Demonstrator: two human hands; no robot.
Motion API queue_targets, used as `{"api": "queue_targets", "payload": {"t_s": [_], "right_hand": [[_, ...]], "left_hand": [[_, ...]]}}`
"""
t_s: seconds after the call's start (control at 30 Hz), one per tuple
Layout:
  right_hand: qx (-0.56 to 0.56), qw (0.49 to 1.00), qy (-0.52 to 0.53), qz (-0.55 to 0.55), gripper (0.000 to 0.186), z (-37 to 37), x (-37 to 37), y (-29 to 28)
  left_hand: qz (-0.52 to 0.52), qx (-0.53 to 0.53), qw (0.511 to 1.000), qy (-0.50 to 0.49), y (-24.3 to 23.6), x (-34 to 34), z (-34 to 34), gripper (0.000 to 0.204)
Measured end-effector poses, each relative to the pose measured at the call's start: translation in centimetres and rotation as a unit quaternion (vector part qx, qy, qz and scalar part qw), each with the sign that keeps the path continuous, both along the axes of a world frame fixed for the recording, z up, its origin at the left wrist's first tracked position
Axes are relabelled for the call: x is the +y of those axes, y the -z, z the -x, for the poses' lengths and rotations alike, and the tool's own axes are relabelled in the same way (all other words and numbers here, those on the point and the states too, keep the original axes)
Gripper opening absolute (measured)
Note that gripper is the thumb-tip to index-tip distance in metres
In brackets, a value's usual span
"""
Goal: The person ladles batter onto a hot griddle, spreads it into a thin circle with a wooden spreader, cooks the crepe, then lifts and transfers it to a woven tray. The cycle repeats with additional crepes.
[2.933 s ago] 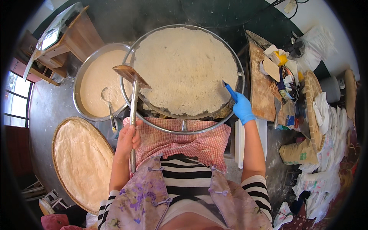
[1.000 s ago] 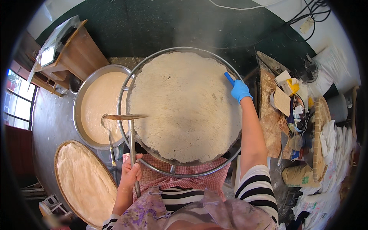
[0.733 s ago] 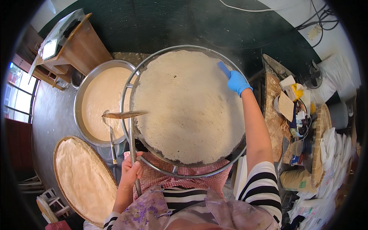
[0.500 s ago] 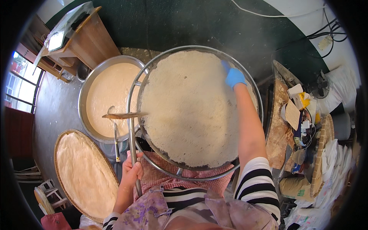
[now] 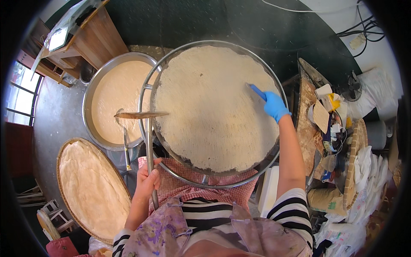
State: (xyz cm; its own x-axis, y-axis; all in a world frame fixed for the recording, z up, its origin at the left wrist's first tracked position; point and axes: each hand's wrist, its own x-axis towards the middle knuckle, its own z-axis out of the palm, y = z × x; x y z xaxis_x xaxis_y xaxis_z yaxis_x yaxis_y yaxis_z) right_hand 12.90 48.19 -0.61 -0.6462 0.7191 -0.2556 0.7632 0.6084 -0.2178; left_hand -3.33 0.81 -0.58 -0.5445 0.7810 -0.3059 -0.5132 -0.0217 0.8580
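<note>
A large round griddle inside a steel ring [image 5: 204, 181] carries a thin, pale, dry-looking layer [image 5: 209, 120]. My left hand [image 5: 149, 180] grips the steel handle of a wide flat spreader [image 5: 141, 115], whose blade lies level over the griddle's left rim. My right hand [image 5: 276, 106], in a blue glove, is closed on a blue scraper [image 5: 258, 91], its tip over the layer at upper right. A basin [image 5: 87, 107] of beige batter with a ladle [image 5: 126, 153] in it is to the left of the griddle. A checked cloth [image 5: 222, 195] lies below the ring.
An oval woven tray [image 5: 65, 195] of pale dough is at lower left, a wooden cabinet [image 5: 90, 34] at upper left. A cluttered board [image 5: 306, 132] with a small fan [image 5: 353, 85] is on the right, beside another basket [image 5: 357, 158] and white plastic bags [image 5: 372, 180]. Cables hang at upper right.
The gloved hand with the scraper went up toward the far right edge, then came back down and rightward in the last half second. My left hand still holds the spreader.
</note>
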Motion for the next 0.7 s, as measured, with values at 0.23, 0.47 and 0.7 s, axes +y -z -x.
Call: {"api": "queue_targets", "payload": {"t_s": [0.23, 0.47, 0.7], "right_hand": [[0.059, 0.993, -0.091, 0.042, 0.057, -3.0, -7.5, 1.8], [0.067, 0.988, -0.141, 0.015, 0.041, -4.0, -15.7, 1.0], [0.085, 0.986, -0.112, 0.084, 0.043, -3.5, -17.8, -0.3]], "left_hand": [[-0.014, -0.002, 0.999, 0.033, -0.4, -0.1, -1.1, 0.036], [-0.023, -0.010, 0.998, 0.060, -1.0, -1.1, -2.5, 0.039], [-0.049, -0.027, 0.997, 0.056, -1.4, -2.6, -3.0, 0.035]]}}
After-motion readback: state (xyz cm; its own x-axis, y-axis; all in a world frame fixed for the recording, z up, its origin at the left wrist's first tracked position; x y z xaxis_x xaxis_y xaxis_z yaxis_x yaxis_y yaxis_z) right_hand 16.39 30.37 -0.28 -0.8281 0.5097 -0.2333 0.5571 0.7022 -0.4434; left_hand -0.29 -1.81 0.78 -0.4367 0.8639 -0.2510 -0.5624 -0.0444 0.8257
